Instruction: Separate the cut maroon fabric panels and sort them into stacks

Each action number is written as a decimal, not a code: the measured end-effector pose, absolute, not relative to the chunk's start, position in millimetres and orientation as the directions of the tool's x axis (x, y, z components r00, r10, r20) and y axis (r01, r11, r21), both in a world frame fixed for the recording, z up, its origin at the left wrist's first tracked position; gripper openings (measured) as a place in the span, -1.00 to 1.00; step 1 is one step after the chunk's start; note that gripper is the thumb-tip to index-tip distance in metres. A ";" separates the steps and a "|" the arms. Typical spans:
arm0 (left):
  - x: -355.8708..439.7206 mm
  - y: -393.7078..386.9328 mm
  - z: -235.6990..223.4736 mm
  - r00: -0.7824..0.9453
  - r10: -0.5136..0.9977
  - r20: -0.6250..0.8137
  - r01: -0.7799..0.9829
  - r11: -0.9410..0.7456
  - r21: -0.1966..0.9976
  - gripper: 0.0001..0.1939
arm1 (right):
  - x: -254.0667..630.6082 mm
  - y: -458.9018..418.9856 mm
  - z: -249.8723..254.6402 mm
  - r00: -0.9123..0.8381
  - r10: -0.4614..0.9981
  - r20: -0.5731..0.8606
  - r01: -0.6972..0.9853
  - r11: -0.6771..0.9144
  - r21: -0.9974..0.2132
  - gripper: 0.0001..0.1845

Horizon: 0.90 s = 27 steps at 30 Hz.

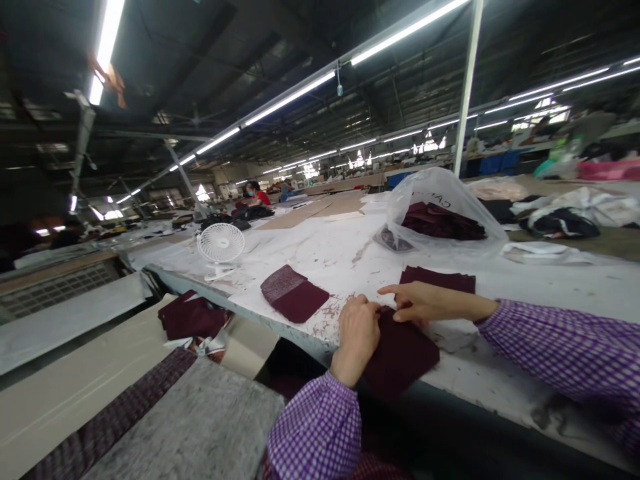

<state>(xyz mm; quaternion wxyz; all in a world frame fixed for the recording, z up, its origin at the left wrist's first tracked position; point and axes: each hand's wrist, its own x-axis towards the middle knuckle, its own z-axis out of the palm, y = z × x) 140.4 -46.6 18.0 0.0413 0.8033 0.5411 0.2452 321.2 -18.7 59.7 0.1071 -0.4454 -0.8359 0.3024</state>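
A dark maroon fabric piece (403,357) lies over the front edge of the white table, its lower part hanging down. My left hand (357,333) is closed on its left upper edge, fingertips partly hidden. At the top of the same piece is my right hand (420,301), index finger stretched out to the left and thumb apart from it, touching the cloth. Just behind the right hand sits a stack of maroon pieces (440,277). Left of my hands lies another small pile of maroon pieces (295,295), with a greyish patterned piece at one end.
A clear plastic bag (440,213) of maroon pieces stands farther back. A small white fan (221,247) is at the table's left edge. Lower left, maroon scraps (193,317) lie beside a grey fabric-covered surface (200,420). A person in red (261,197) is far off.
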 end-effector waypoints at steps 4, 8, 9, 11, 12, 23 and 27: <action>141.2 -48.7 13.1 0.358 0.845 0.397 0.851 -0.470 0.233 -0.68 | 325.8 -15.4 65.8 -0.607 0.782 0.144 0.734 0.620 -0.276 -0.76; 139.1 -49.7 11.2 0.366 0.833 0.414 0.842 -0.486 0.233 -0.66 | 327.7 -9.8 58.7 -0.686 0.703 0.185 0.675 0.711 -0.197 -0.74; 138.9 -49.8 11.3 0.372 0.830 0.415 0.840 -0.491 0.232 -0.66 | 328.3 -8.4 56.0 -0.700 0.688 0.190 0.662 0.726 -0.188 -0.73; 138.7 -50.1 12.0 0.388 0.825 0.411 0.833 -0.505 0.226 -0.65 | 329.5 -6.4 52.1 -0.716 0.672 0.190 0.649 0.741 -0.174 -0.72; 138.7 -50.3 12.4 0.396 0.822 0.408 0.831 -0.510 0.221 -0.65 | 329.9 -6.1 51.2 -0.720 0.669 0.186 0.647 0.743 -0.169 -0.71; 138.8 -51.4 13.4 0.412 0.816 0.406 0.839 -0.514 0.181 -0.65 | 322.8 -17.8 55.2 -0.721 0.670 0.176 0.664 0.741 -0.097 -0.67; 139.6 -49.1 11.2 0.413 0.818 0.401 0.835 -0.516 0.192 -0.66 | 323.3 -18.6 55.2 -0.675 0.709 0.205 0.728 0.685 0.024 -0.66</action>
